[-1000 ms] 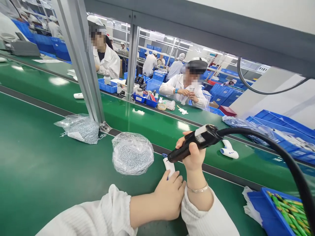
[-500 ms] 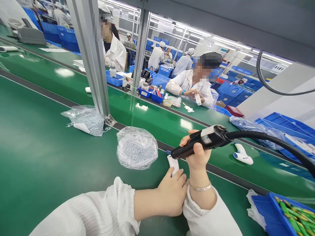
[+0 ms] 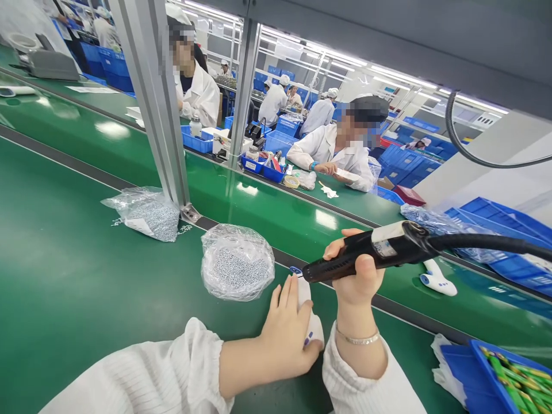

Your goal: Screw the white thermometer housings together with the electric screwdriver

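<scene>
My right hand (image 3: 359, 287) is wrapped round a black electric screwdriver (image 3: 366, 251), its thick cable running off to the right. The screwdriver lies almost level, its thin bit pointing left at the upper end of a white infrared thermometer (image 3: 316, 329). Whether the bit touches a screw is too small to tell. My left hand (image 3: 284, 333) grips the thermometer against the green bench, fingers stretched along its left side and thumb by the blue buttons. Just beyond the thermometer's tip is a small blue ring-shaped piece (image 3: 295, 269). An opened plastic bag of small screws (image 3: 238, 264) sits to the left.
Another bag of screws (image 3: 150, 215) lies by the metal post (image 3: 149, 109). Beyond the bench edge, a second thermometer (image 3: 437, 280) rests on the green conveyor belt (image 3: 276, 202). A blue tray (image 3: 478, 359) of green-yellow batteries stands right. A co-worker (image 3: 332, 146) sits across, holding a white piece.
My left hand has shifted its grip, and its fingers now lie along the thermometer. The screwdriver has moved slightly right. The thermometer on the belt has moved right. The co-worker's white piece is tilted flatter.
</scene>
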Demonstrator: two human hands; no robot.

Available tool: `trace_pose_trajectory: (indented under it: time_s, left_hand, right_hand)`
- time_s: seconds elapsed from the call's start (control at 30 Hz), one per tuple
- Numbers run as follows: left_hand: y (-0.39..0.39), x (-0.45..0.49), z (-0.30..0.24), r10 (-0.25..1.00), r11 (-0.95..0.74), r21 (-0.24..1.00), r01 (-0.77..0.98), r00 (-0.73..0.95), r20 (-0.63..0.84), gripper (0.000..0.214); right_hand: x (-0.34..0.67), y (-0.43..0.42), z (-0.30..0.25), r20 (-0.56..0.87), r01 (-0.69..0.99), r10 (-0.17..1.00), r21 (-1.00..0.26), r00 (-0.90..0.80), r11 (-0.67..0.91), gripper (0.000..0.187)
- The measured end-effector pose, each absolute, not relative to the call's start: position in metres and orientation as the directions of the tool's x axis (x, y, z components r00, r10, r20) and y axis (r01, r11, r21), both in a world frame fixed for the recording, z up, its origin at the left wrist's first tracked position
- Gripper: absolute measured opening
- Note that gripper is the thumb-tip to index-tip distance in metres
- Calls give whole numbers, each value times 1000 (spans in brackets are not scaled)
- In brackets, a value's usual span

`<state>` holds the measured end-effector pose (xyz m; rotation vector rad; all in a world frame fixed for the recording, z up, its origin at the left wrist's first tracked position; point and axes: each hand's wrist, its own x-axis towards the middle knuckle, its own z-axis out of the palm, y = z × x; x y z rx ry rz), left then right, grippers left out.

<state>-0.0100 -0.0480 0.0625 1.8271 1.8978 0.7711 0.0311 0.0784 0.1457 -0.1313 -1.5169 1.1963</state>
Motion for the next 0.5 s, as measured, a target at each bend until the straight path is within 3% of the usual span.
trace_pose_trajectory:
  time_s: [0.23, 0.5]
  left_hand:
    - [-40, -18, 71, 992, 123, 701, 702, -93, -81, 70]
    - [-41, -17, 75, 986, 167, 727, 666, -99, -135, 74]
  right_hand:
    - [31, 72, 149, 663, -506, 659, -729, -355, 461, 39]
    - [31, 74, 150, 667, -514, 655, -725, -356, 459, 39]
